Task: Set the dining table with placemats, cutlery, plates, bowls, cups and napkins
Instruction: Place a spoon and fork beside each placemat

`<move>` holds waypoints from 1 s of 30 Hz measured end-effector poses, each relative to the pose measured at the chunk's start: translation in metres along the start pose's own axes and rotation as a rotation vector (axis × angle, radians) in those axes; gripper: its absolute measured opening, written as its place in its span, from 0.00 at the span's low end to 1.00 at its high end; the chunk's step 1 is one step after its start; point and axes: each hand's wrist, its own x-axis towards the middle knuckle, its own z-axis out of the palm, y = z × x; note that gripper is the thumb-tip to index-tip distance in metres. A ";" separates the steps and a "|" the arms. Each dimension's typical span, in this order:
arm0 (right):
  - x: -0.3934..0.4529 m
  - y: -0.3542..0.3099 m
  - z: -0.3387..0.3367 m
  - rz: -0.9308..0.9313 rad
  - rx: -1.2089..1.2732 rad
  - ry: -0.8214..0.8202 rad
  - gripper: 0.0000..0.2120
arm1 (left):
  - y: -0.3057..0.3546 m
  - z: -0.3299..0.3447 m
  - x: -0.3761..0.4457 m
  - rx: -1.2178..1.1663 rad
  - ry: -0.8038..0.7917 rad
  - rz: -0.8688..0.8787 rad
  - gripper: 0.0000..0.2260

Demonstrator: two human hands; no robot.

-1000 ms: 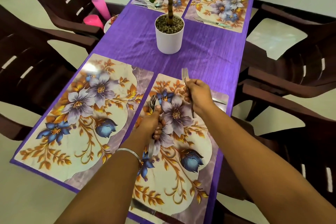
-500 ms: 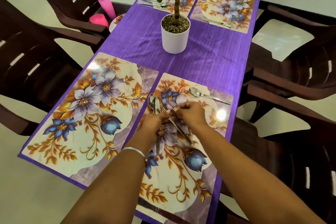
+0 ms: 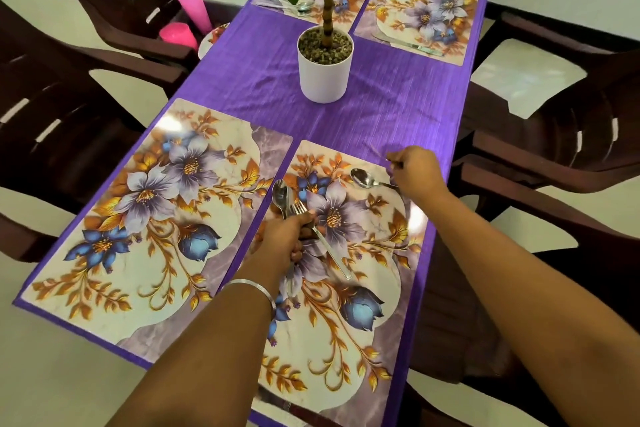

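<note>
While the left hand [image 3: 289, 236] curls tightly round a bundle of thin polished steel cutlery [image 3: 294, 215], a spoon bowl and fork tines fan out above the knuckles and one long handle slants down past the palm over the near-right floral placemat [image 3: 346, 340]. Such pieces look light, rigid and slick, so they are apt to slide against each other; a single one is probably best drawn out by its handle, not by the bowl or tines. The right hand [image 3: 415, 172] hangs at the mat's far right corner, fingers drawn in as though pinching something slender; blur hides what it is. Just beside it a lone shiny steel spoon [image 3: 365, 179] lies flat on the mat, bowl pointing left. On the purple tablecloth [image 3: 249, 87] the near-left floral placemat [image 3: 121, 288] carries no cutlery yet.
</note>
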 end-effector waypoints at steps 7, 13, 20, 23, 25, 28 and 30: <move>0.012 -0.001 0.019 -0.194 -0.236 -0.151 0.15 | 0.001 -0.002 -0.002 0.010 -0.007 0.002 0.11; 0.005 0.002 0.025 -0.239 -0.216 -0.079 0.16 | 0.002 -0.002 -0.004 -0.003 -0.012 -0.005 0.10; -0.025 0.017 0.030 -0.247 -0.123 0.108 0.10 | 0.001 -0.002 -0.001 0.022 -0.013 -0.001 0.11; -0.031 0.020 0.035 -0.243 -0.082 0.109 0.11 | 0.000 -0.002 0.001 0.034 0.001 0.001 0.10; -0.032 0.018 0.038 -0.243 -0.079 0.108 0.11 | -0.001 -0.004 0.002 0.031 -0.006 0.002 0.10; -0.032 0.014 0.042 -0.249 -0.078 0.100 0.11 | -0.002 -0.005 0.004 0.037 -0.019 0.005 0.11; -0.031 0.013 0.044 -0.249 -0.072 0.100 0.11 | -0.002 -0.005 0.003 0.025 -0.024 0.004 0.10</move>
